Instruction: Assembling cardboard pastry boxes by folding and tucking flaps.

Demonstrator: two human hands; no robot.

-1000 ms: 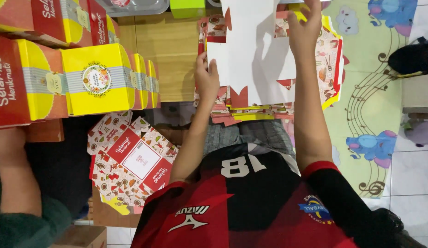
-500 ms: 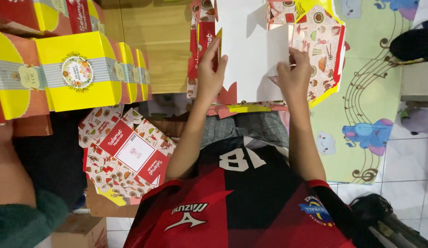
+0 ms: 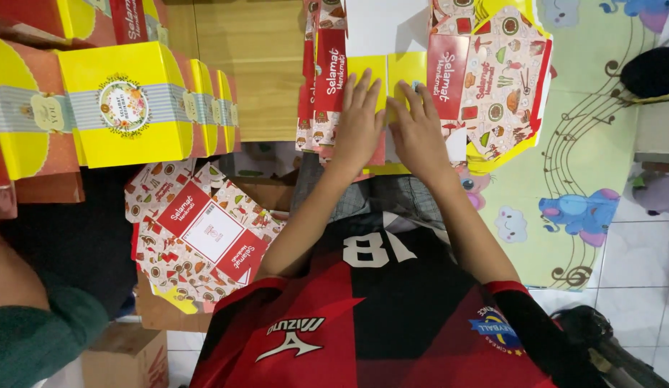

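1. The left hand point(image 3: 360, 118) lies flat, fingers spread and straight, pressing on the yellow panels of a flat cardboard box blank point(image 3: 421, 79); it grips nothing.
2. The right hand point(image 3: 418, 129) lies just beside it, also open and palm down on the same blank, the fingertips of both hands nearly meeting over a crease.
3. The blank is thin printed card with red side strips, a white inner flap at the top and angular flaps patterned with small food drawings. It rests on a stack of like blanks above the person's lap, at the edge of a wooden surface point(image 3: 248, 65).
4. To the left stands a row of folded yellow boxes point(image 3: 126, 108), each square-faced with a pale band and a round label.
5. Below them, an unfolded patterned blank point(image 3: 201, 233) lies flat with a white square centre.
6. On the right is a pastel play mat point(image 3: 586, 187) with cartoon animals.
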